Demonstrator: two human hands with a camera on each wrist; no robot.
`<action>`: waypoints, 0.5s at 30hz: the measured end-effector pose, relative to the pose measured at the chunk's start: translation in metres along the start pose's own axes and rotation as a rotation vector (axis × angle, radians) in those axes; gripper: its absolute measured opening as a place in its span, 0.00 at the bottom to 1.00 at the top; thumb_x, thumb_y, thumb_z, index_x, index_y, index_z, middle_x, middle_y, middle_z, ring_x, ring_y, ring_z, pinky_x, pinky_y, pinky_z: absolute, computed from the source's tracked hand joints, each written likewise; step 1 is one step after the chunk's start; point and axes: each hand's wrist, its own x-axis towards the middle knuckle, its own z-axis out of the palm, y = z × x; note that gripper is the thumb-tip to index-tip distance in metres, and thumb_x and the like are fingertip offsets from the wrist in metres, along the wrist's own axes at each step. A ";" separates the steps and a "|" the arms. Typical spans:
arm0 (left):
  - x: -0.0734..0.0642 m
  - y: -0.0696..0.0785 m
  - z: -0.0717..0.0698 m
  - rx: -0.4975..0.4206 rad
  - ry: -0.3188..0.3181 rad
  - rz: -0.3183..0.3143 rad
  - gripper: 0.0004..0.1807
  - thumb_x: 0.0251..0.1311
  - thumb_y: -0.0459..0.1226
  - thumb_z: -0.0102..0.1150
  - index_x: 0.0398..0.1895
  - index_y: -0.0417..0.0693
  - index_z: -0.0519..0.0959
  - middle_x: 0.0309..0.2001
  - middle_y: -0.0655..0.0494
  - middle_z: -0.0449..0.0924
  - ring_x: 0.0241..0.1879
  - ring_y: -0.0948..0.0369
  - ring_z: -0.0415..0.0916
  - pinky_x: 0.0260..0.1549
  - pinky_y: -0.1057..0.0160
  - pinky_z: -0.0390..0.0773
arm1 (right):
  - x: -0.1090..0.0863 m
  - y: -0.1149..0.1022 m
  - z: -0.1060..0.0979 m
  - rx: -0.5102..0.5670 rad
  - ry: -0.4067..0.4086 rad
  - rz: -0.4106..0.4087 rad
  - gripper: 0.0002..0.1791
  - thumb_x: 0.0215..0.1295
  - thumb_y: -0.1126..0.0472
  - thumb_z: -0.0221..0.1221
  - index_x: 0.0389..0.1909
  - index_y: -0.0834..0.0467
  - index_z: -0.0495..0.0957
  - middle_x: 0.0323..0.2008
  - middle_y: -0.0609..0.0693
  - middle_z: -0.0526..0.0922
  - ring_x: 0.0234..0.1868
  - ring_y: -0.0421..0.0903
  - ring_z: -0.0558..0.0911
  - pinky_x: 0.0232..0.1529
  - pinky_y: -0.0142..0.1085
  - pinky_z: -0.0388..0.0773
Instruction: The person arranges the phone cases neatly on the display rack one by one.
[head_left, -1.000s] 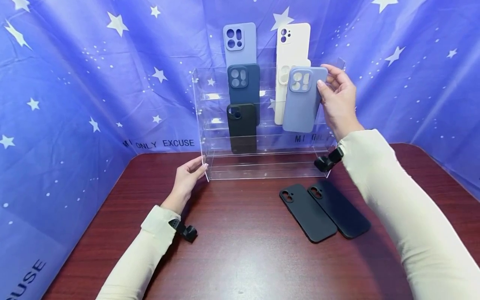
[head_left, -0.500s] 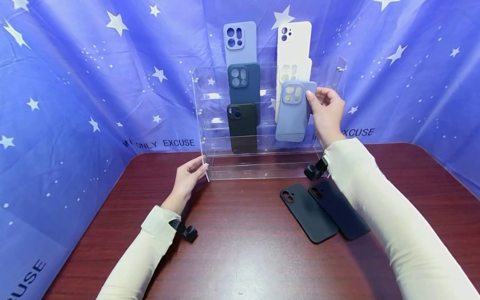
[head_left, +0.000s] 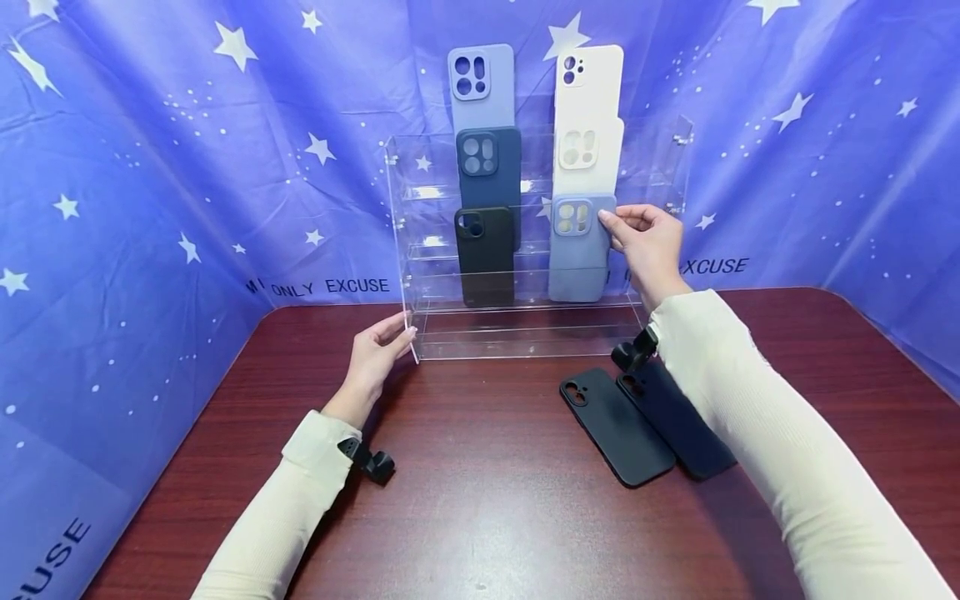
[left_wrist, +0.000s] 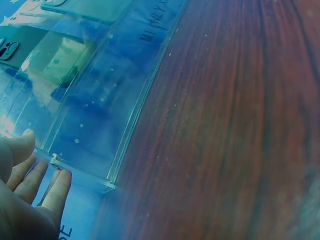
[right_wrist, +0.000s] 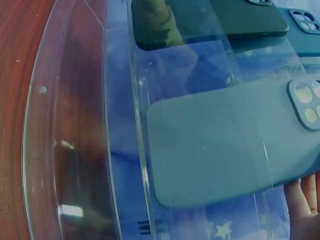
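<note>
My right hand [head_left: 651,248] pinches the upper right edge of a grey-blue phone case [head_left: 581,262]. That case stands upright in a lower tier of the clear acrylic display rack [head_left: 540,342], its bottom end at the tier's ledge in the right wrist view. White phone cases [head_left: 588,92] stand in the tiers behind it. At the rack's left side panel, my left hand [head_left: 369,358] grips the edge, thumb in front and fingers behind. Another column holds a light blue case [head_left: 487,92], a dark blue case [head_left: 495,187] and a black case [head_left: 486,267].
On the brown wooden table [head_left: 465,500] lie a black phone case [head_left: 618,429] and a dark navy case [head_left: 690,433], side by side below my right forearm, which partly covers the navy one. A blue star-printed curtain [head_left: 150,167] hangs behind and at the sides.
My right hand has moved down and left with the grey-blue case, from in front of the white cases into the rack's lower tier. The left hand stays put on the side panel.
</note>
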 end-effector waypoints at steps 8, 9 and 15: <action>0.002 -0.001 -0.001 0.003 -0.005 0.006 0.22 0.59 0.26 0.58 0.58 0.32 0.72 0.58 0.37 0.73 0.40 0.73 0.78 0.46 0.64 0.79 | 0.004 -0.001 -0.009 -0.131 -0.053 0.022 0.08 0.50 0.61 0.71 0.20 0.54 0.80 0.17 0.42 0.80 0.23 0.35 0.80 0.29 0.27 0.82; 0.002 -0.001 -0.001 0.002 -0.005 0.006 0.22 0.59 0.26 0.58 0.58 0.32 0.72 0.58 0.37 0.73 0.39 0.74 0.77 0.46 0.64 0.79 | 0.004 -0.001 -0.009 -0.151 -0.054 0.023 0.08 0.49 0.60 0.71 0.20 0.54 0.80 0.17 0.42 0.80 0.23 0.35 0.81 0.29 0.27 0.82; 0.002 -0.001 -0.001 -0.003 0.001 -0.001 0.22 0.60 0.26 0.57 0.59 0.31 0.71 0.58 0.36 0.72 0.38 0.74 0.77 0.49 0.59 0.77 | 0.006 -0.002 -0.010 -0.297 -0.056 -0.003 0.09 0.48 0.54 0.72 0.20 0.53 0.82 0.16 0.39 0.81 0.20 0.36 0.82 0.29 0.27 0.82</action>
